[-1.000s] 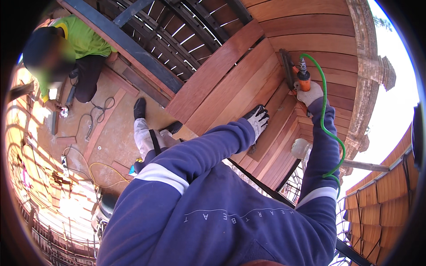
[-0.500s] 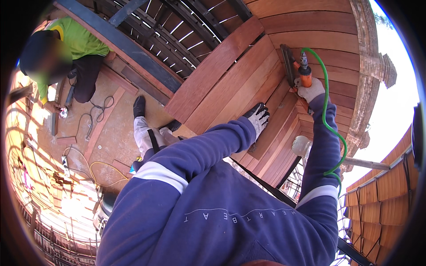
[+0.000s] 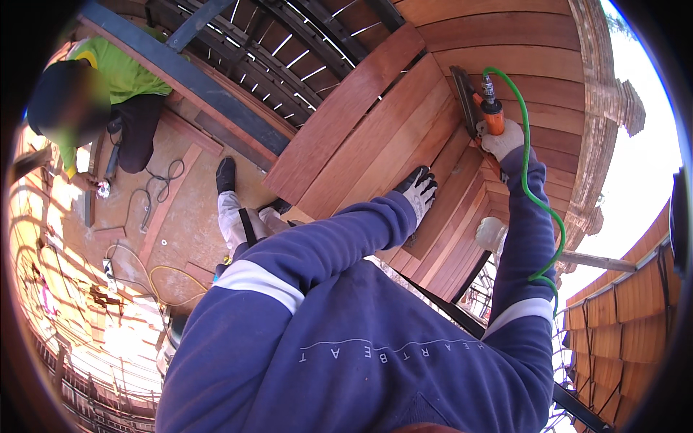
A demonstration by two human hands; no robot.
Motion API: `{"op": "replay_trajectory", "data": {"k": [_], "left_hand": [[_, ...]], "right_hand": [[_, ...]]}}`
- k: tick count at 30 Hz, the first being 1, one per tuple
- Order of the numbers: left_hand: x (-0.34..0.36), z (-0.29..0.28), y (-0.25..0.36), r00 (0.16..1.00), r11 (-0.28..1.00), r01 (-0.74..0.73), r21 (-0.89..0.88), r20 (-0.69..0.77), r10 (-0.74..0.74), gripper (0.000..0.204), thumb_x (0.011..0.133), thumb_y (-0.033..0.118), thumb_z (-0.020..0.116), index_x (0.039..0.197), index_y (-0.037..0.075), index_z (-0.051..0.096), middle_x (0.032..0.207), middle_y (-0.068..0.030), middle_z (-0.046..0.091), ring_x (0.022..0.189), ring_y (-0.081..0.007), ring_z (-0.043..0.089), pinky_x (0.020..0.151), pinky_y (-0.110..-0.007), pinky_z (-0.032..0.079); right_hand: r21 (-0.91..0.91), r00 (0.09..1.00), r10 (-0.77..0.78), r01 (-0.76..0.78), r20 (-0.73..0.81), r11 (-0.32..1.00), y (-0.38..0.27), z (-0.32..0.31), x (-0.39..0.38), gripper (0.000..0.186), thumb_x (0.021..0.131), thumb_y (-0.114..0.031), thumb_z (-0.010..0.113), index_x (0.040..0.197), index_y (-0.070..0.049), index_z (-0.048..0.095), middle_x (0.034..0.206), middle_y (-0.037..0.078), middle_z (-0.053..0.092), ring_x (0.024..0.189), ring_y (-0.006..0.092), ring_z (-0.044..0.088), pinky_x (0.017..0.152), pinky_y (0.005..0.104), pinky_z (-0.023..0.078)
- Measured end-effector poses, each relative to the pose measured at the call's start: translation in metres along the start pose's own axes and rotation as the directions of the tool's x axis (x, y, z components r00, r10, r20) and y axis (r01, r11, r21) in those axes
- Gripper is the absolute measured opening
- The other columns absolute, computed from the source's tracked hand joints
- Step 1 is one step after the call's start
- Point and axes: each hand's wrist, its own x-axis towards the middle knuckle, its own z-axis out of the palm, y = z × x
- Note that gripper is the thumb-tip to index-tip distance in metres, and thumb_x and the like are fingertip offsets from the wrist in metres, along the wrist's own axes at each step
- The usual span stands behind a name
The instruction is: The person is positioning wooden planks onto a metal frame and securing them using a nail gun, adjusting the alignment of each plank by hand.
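Note:
My right hand (image 3: pixel 502 140), in a pale work glove, grips an orange and black air nail gun (image 3: pixel 493 117) by its handle. The gun's long dark magazine lies close to the wooden boards. A green air hose (image 3: pixel 533 169) runs from the gun's metal fitting back along my right forearm. My left hand (image 3: pixel 419 195), in a white and black glove, rests with fingers stretched out on the reddish wood planks (image 3: pixel 379 155). No tool shows in that hand. The gun's nose is partly hidden by my right hand.
Dark steel beams (image 3: pixel 216 86) cross at the upper left, beside a gap in the planking. A co-worker in a green top (image 3: pixel 119 68) crouches at the far left with a power tool. Cables (image 3: pixel 148 195) and wood offcuts lie on the floor. A carved edge (image 3: pixel 599 108) borders the right.
My right hand and the nail gun have shifted slightly up and left. My left hand stays in place on the planks. The co-worker's head has turned or tilted slightly.

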Motion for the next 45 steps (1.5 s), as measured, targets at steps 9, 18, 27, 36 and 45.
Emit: {"op": "replay_trajectory", "data": {"k": [9, 18, 27, 36, 45], "left_hand": [[0.0, 0.001, 0.0, 1.0, 1.0, 0.014, -0.002, -0.008, -0.014, 0.054, 0.102, 0.033, 0.035, 0.152, 0.013, 0.039, 0.165, -0.0076, 0.026, 0.153, -0.0294, 0.017, 0.123, -0.059, 0.002], [-0.001, 0.002, 0.003, 1.0, 1.0, 0.022, 0.0, -0.001, -0.022, 0.056, 0.102, 0.034, 0.036, 0.153, 0.013, 0.037, 0.165, -0.0076, 0.025, 0.154, -0.0284, 0.017, 0.123, -0.058, 0.002], [-0.008, -0.009, -0.001, 1.0, 1.0, -0.005, -0.009, 0.026, 0.005, 0.074, 0.095, 0.054, 0.048, 0.154, 0.011, 0.035, 0.164, -0.0095, 0.025, 0.153, -0.0285, 0.019, 0.123, -0.057, 0.003], [-0.013, -0.02, -0.005, 0.999, 1.0, -0.028, 0.003, 0.046, 0.028, 0.08, 0.093, 0.058, 0.052, 0.155, 0.01, 0.034, 0.164, -0.0098, 0.025, 0.153, -0.0303, 0.017, 0.123, -0.057, 0.002], [-0.007, -0.02, -0.01, 0.997, 0.999, -0.039, 0.004, 0.067, 0.039, 0.084, 0.092, 0.059, 0.053, 0.156, 0.009, 0.031, 0.165, -0.012, 0.022, 0.154, -0.0306, 0.014, 0.124, -0.053, 0.001]], "right_hand": [[0.135, 1.0, 0.029, -0.029, 0.005, 0.99, 0.003, -0.001, 0.003, 0.028, 0.076, -0.012, 0.069, 0.101, 0.001, 0.067, 0.08, 0.007, 0.067, 0.073, 0.0173, 0.065, 0.067, 0.0321, 0.052], [0.05, 0.998, 0.044, -0.046, 0.041, 0.998, 0.003, -0.003, 0.006, 0.031, 0.076, -0.012, 0.066, 0.105, 0.0, 0.07, 0.088, 0.008, 0.072, 0.08, 0.019, 0.068, 0.074, 0.0321, 0.054], [0.038, 0.999, 0.04, -0.04, -0.003, 0.998, 0.008, 0.002, -0.002, 0.033, 0.076, -0.015, 0.068, 0.105, 0.001, 0.069, 0.089, 0.012, 0.072, 0.081, 0.0229, 0.069, 0.074, 0.0333, 0.053], [-0.028, 0.959, -0.08, 0.075, -0.272, 0.997, -0.009, -0.023, -0.124, 0.027, 0.078, -0.01, 0.07, 0.104, -0.001, 0.067, 0.088, 0.011, 0.071, 0.08, 0.024, 0.069, 0.074, 0.0339, 0.053], [0.408, 0.893, 0.083, 0.118, -0.442, 0.905, 0.044, 0.045, -0.317, 0.065, 0.075, -0.008, 0.067, 0.138, -0.004, 0.051, 0.104, 0.006, 0.065, 0.092, 0.0172, 0.062, 0.083, 0.0314, 0.05]]}}
